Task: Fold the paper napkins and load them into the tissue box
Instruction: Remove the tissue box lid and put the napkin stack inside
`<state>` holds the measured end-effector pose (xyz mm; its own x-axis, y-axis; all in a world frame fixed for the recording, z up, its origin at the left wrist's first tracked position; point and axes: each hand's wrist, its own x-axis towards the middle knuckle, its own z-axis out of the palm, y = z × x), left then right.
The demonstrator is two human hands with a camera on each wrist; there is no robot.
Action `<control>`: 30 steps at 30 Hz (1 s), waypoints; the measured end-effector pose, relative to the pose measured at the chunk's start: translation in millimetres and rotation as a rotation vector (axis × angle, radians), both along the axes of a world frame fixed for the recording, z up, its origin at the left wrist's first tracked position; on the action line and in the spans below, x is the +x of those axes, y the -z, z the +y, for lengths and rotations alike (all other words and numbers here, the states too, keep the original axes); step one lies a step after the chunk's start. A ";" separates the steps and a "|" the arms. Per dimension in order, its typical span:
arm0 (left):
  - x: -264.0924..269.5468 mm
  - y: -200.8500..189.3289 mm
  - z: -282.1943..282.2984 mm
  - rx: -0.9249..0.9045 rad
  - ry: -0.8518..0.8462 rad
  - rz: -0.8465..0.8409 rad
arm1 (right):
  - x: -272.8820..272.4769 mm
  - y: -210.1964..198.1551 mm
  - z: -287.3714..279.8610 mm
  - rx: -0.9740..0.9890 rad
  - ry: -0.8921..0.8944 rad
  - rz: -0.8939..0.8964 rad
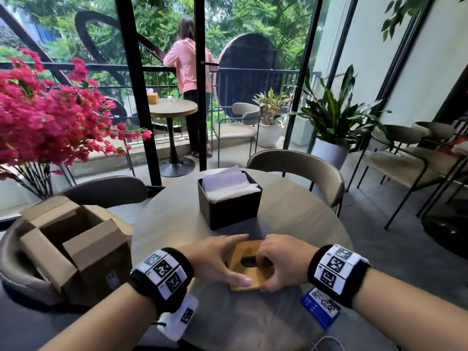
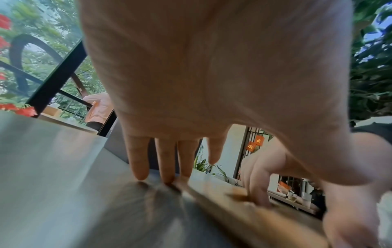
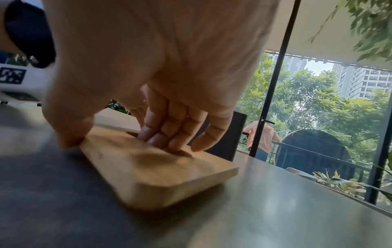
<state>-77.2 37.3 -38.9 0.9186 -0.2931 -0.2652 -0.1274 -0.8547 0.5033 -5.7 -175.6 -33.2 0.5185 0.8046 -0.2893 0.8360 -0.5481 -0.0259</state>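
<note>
A black tissue box (image 1: pixel 229 211) stands open in the middle of the round table (image 1: pixel 298 224), with white napkins (image 1: pixel 228 184) stacked inside and sticking up above its rim. Nearer to me a wooden lid (image 1: pixel 241 252) with an oval slot lies flat on the table. My left hand (image 1: pixel 228 260) rests against the lid's left side, fingers (image 2: pixel 140 167) straight and tips down at its edge, thumb along the near edge. My right hand (image 1: pixel 268 273) grips the lid (image 3: pixel 161 171), with curled fingers (image 3: pixel 157 134) in the slot and the thumb at the near edge.
An open cardboard box (image 1: pixel 76 239) sits on a chair at my left. A blue QR card (image 1: pixel 321 306) lies at the table's near right edge. Chairs (image 1: pixel 304 168) ring the table, pink flowers (image 1: pixel 50 117) stand at the left, and a person stands on the balcony beyond.
</note>
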 end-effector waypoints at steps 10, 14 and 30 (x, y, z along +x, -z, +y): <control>38.6 -61.9 49.0 -0.232 -0.173 -0.533 | 58.8 -117.1 34.0 0.150 0.018 -0.268; 82.0 -76.0 77.6 -0.112 -0.214 -0.452 | 83.0 -130.2 76.9 0.106 -0.020 -0.298; 129.3 -31.3 102.2 0.143 -0.230 -0.322 | 144.1 -83.7 116.3 0.109 -0.028 -0.084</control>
